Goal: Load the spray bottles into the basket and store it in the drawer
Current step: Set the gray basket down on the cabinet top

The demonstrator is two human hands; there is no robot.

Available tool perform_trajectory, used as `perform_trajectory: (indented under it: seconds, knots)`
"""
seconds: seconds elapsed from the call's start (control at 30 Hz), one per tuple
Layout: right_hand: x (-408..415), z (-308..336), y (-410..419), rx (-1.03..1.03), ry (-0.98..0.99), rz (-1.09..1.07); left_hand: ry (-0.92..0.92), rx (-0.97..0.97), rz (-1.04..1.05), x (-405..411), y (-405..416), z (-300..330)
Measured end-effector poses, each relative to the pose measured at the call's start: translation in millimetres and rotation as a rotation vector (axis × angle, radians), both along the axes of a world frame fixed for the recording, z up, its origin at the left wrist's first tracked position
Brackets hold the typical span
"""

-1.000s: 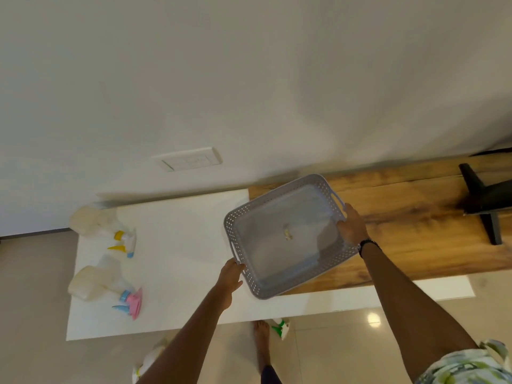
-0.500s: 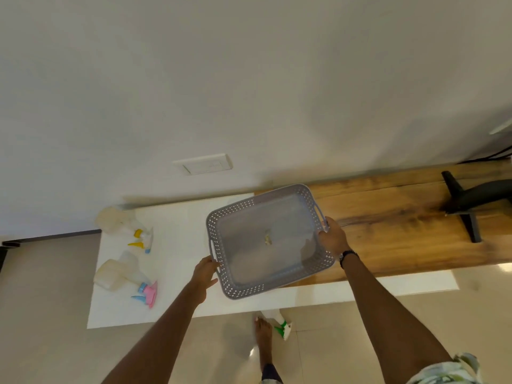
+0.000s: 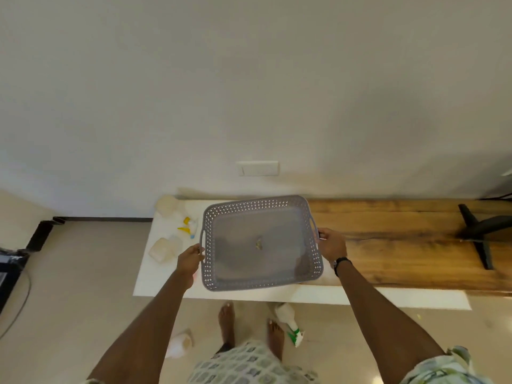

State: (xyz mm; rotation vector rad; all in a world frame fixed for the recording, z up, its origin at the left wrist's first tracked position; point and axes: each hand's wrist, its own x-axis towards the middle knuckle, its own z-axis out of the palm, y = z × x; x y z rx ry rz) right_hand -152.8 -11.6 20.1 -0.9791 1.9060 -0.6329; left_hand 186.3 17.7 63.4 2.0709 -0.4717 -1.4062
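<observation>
Grey basket [image 3: 260, 242] with perforated walls, held level over the low white table [image 3: 155, 284], its right end reaching over the wooden top [image 3: 401, 245]. Nothing inside but a small yellowish scrap [image 3: 259, 243] on the bottom. Left hand [image 3: 190, 257] clasping the left rim by the handle slot, right hand [image 3: 331, 244] clasping the right handle — both closed on the basket. Dark band [image 3: 342, 262] round the right wrist.

Just left of the basket, on the white table, two pale spray bottles lying down: one with a yellow trigger [image 3: 177, 214] near the wall, another [image 3: 163, 249] closer, its head hidden behind the left hand. On the floor by the bare feet [image 3: 227, 322], two more bottles — one with a green trigger [image 3: 289, 322] on the right, one [image 3: 178, 346] on the left, partly hidden by the left arm. Farther right on the wooden top, a black stand [image 3: 476, 234]. Blank plate [image 3: 258, 168] on the wall above.
</observation>
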Motion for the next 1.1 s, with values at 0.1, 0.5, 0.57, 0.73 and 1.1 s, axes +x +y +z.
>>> perform_trajectory:
  seconds: [0.1,0.5,0.57,0.73,1.1]
  knots:
    - [28.9,11.4,13.1,0.000,-0.007,-0.021,0.010,0.002,0.000,27.8,8.8,8.6]
    - [118.5,-10.1,43.5,0.126,0.023,-0.121,0.147,0.063,-0.033,138.1,19.3,-4.4]
    - [129.7,-12.4,47.6,0.151,0.052,-0.141,0.152,0.068,-0.040,148.0,19.4,-8.6]
    - [142.2,-20.5,54.9,0.212,0.090,-0.127,0.178,0.116,-0.039,161.0,22.9,-15.7]
    - [139.7,-17.9,31.3,0.323,0.176,0.059,0.124,0.157,-0.028,151.0,6.1,-38.8]
